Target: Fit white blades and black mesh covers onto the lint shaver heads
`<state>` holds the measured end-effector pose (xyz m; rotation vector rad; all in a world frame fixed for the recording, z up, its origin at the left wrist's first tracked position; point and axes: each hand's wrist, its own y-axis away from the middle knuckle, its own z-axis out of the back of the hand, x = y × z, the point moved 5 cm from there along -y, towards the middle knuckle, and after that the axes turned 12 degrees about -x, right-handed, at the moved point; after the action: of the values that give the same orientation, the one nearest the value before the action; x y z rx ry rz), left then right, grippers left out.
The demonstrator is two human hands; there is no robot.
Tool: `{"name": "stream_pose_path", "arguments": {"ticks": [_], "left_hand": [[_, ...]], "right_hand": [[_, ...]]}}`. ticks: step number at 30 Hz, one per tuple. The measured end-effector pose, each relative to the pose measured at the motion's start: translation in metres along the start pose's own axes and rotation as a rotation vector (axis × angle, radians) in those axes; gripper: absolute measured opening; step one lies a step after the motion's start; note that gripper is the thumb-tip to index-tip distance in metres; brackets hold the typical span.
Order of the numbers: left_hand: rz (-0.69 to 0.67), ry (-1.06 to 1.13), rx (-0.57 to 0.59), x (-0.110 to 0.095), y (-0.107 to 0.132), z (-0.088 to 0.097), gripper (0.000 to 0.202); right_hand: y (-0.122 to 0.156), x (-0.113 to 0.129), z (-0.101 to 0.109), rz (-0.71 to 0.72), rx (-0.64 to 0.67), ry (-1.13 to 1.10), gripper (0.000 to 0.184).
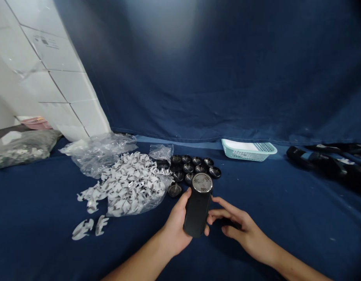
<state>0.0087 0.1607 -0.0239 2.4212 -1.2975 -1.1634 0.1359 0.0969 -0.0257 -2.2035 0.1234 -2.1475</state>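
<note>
We have a black handheld device [196,214] with a perforated metal disc [202,182] at its far end, low centre in view, raised in front of us above the blue cloth-covered desk [265,195]. Our left hand [178,226] is wrapped round its lower part: thumb up along the left edge, palm below, a fingertip showing at the lower right edge. Our right hand [239,228] is half curled just beside the device's right edge, thumb apart from the fingers; we see nothing held in it, can't tell if the fingertips touch the casing.

Beyond the device we get rows of round, shallow black caps [188,168], roughly a dozen, some partly hidden. Left of those, a heap of small whitish plastic parts [130,183] spills over clear plastic [102,152]; two loose parts [82,229] lie nearer us, left of the heap. A small clear bag [162,151] sits at the back edge of the caps.

Back right, we note a turquoise basket [247,155] with something white inside, near the dark blue curtain [212,78]. Far right: black items [324,162], too dark to name. Far left: another filled clear bag [25,148], white panels [63,70] rising behind
</note>
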Motion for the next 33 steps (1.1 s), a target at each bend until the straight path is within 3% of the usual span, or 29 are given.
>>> {"name": "stream_pose_path", "arguments": {"ticks": [6, 12, 15, 20, 22, 33], "left_hand": [[-0.004, -0.024, -0.006, 0.002, -0.001, 0.005, 0.066], [-0.032, 0.004, 0.008, 0.000, -0.002, 0.004, 0.060], [-0.030, 0.018, 0.029, -0.002, -0.001, 0.000, 0.061], [0.092, 0.000, 0.119, 0.008, 0.003, -0.008, 0.066], [0.135, -0.003, 0.145, 0.013, 0.006, -0.010, 0.067], [0.133, -0.002, 0.157, 0.016, 0.005, -0.011, 0.066]], "right_hand": [[0.001, -0.003, 0.002, 0.027, 0.033, 0.017, 0.071], [0.002, 0.002, 0.000, 0.046, 0.019, 0.080, 0.064], [0.001, 0.000, 0.000, 0.054, -0.082, 0.154, 0.051], [0.005, -0.004, 0.012, 0.145, -0.430, 0.311, 0.019], [0.009, -0.002, 0.014, 0.214, -0.508, 0.374, 0.011], [0.016, 0.010, 0.011, 0.476, -0.542, 0.583, 0.010]]}}
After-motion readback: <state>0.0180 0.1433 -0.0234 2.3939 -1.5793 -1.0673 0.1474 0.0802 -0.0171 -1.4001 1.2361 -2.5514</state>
